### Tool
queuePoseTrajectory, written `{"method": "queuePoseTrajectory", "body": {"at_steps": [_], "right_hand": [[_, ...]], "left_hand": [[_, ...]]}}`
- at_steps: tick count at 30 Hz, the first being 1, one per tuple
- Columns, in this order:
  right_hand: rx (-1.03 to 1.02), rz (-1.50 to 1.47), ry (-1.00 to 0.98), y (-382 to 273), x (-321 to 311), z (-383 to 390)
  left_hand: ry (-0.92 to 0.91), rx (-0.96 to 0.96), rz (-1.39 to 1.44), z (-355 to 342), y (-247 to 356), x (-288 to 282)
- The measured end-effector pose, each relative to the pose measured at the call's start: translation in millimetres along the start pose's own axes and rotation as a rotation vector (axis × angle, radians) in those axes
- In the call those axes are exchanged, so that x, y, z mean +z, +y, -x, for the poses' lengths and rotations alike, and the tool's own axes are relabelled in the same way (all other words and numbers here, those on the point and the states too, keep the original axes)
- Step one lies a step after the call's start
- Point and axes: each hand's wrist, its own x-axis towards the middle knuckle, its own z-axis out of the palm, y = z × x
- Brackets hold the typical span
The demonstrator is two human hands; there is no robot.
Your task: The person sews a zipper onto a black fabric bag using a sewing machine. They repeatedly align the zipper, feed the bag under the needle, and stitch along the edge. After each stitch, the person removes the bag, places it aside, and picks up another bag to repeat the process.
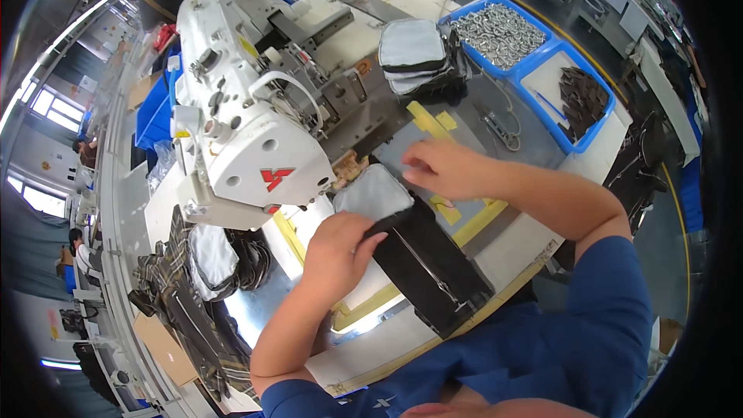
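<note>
A black fabric piece (422, 267) with a lengthwise zipper lies before me beside the sewing machine head. At its far end is a light grey pocket panel (374, 192) with rounded corners. My left hand (337, 251) grips the black fabric at the near edge of the grey panel, thumb and fingers closed on it. Just right of the panel, my right hand (449, 172) hovers with bent fingers and a gap between thumb and fingertips; nothing shows in it. The white sewing machine (248, 131) rises at the left, its needle area hidden behind its head.
Grey panels are stacked (412, 46) beyond the work. Blue trays hold metal zipper pulls (499, 35) and dark fabric tabs (582, 97). More black-and-grey pieces (213, 259) and plaid fabric (186, 306) lie left. Yellow tape (433, 120) marks the bed; a snipper-like tool (499, 128) lies right.
</note>
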Motion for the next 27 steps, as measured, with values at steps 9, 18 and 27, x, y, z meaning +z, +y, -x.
{"method": "queuePoseTrajectory", "body": {"at_steps": [9, 18, 27], "right_hand": [[-0.337, 0.079, -0.554, -29.2, 18.3, 92.7], [-0.364, -0.263, -0.778, -88.5, -16.8, 96.5], [-0.384, -1.454, -0.515, -62.6, -24.6, 92.8]], "left_hand": [[1.233, -0.396, 0.431, 74.4, 16.1, -117.4], [0.251, -0.329, 0.019, 83.1, 69.5, -106.6], [-0.573, 0.124, 0.579, -7.2, 98.5, -57.6]]}}
